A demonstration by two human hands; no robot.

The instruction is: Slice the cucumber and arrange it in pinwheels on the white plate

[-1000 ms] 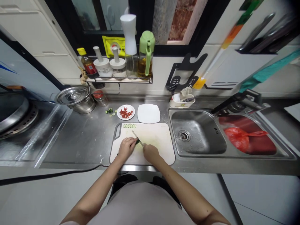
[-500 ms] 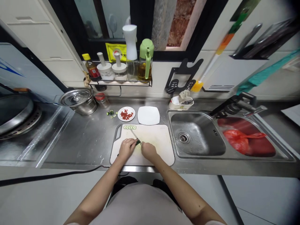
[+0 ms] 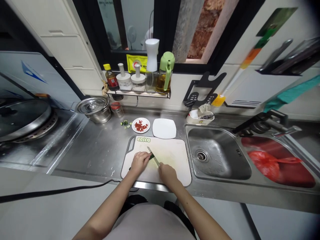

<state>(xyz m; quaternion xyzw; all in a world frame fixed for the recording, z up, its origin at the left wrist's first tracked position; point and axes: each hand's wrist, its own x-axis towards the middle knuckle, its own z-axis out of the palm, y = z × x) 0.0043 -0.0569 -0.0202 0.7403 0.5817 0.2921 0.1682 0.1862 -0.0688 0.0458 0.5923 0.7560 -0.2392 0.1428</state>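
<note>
Right hand has been moved slightly away from left hand, fingers closed around knife, slanted beside cucumber, which is held on board under bent left fingers, palm turned down.

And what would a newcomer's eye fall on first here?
Probably the bright red bag in the sink, at far right. Then the cutting board in the middle, where the right hand holds a knife and the left hand a dark green vegetable. Beyond the board, red pieces lie on a white plate.
</note>
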